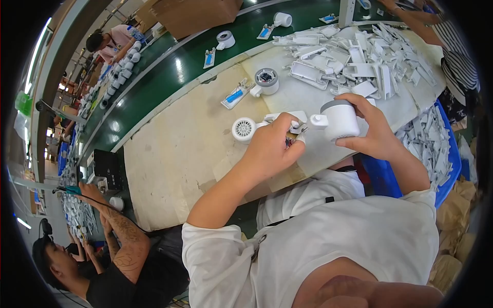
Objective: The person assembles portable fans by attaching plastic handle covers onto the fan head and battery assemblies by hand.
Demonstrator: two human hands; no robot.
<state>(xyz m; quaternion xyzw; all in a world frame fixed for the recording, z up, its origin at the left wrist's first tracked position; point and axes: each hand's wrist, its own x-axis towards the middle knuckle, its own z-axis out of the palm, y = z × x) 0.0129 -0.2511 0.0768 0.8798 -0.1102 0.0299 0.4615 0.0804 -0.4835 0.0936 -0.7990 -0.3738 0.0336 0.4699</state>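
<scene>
My right hand point(377, 131) grips a white fan head point(341, 122), a short cylinder with a grey rim, thumb below and fingers above. Its short neck point(318, 121) points left toward my left hand. The fingers of my left hand point(269, 146) are pinched together by that neck, around small parts I cannot make out. Just beyond the left hand, a white round piece with a grille point(244, 130) lies on the table. Farther back rests another fan head point(266, 81) with its inside showing, beside a white handle shell point(236, 94) holding a blue part.
White plastic shells point(359, 61) are heaped at the table's far right. A blue bin point(454, 149) of similar parts stands to my right. Along the green conveyor point(179, 72) sit more fan heads and a cardboard box point(195, 15). Another person point(118, 251) works at left near a black box point(105, 169).
</scene>
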